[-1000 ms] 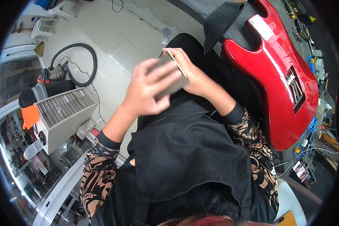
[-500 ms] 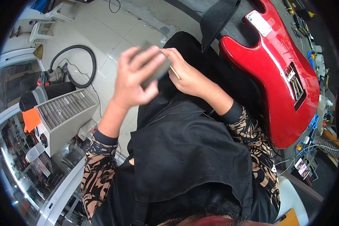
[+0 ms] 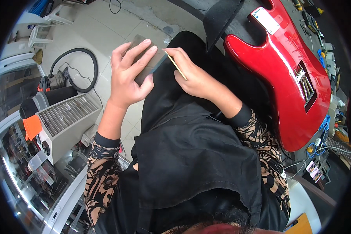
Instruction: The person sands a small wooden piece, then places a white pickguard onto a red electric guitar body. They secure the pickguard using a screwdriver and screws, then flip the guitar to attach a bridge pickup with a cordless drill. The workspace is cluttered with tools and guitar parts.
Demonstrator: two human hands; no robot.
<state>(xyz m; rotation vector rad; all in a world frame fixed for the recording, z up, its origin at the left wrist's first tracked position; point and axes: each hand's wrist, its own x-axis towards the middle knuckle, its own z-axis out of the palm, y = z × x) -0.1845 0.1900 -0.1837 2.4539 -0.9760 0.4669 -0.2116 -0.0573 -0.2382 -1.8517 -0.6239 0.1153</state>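
My left hand (image 3: 125, 80) grips a flat grey rectangular block (image 3: 156, 61), its fingers spread over one face and the thumb along the lower edge. Just to the right, my right hand (image 3: 197, 80) pinches a thin, pale yellowish strip (image 3: 176, 67), held slanting with its upper end close to the block's right edge. Whether strip and block touch, I cannot tell. Both hands are above my lap, over the black apron (image 3: 195, 156). A glossy red electric guitar body (image 3: 253, 58) lies at the right, back side up, with a metal neck plate and an open spring cavity.
Beside the guitar, a dark workbench (image 3: 300, 43) carries tools and cables. A black cap-like piece (image 3: 220, 25) rests near its horn. On the left stand a vacuum cleaner with a black hose (image 3: 96, 70), a grey slotted box (image 3: 68, 117) and a glass display case (image 3: 23, 167).
My left hand has moved left with the block, away from my right hand, opening a small gap. The pale strip shows more of its length. My right hand has hardly moved.
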